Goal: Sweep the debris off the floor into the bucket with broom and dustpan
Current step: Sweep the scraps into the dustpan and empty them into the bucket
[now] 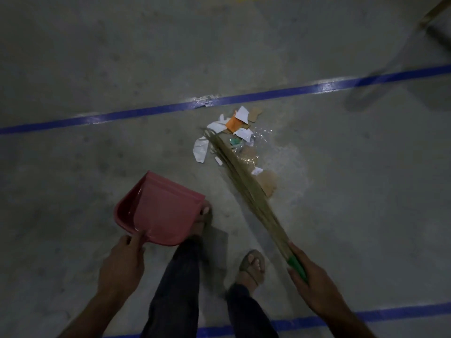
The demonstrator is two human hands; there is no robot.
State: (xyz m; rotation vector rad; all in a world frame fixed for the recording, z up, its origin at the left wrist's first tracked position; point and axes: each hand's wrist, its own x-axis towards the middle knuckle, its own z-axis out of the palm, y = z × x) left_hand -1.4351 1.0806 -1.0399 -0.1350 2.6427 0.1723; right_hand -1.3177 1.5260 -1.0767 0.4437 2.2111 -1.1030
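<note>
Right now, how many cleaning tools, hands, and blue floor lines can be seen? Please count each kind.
Cleaning tools: 2, the pink dustpan and the broom
Hands: 2, left hand and right hand
Blue floor lines: 2, far line and near line
Total: 6

The dustpan (159, 211) is just ahead of the left hand (124, 262); the debris (240, 140) lies on the floor (73, 179) well ahead of the right hand (310, 281), under the broom (244, 184) tips.
</note>
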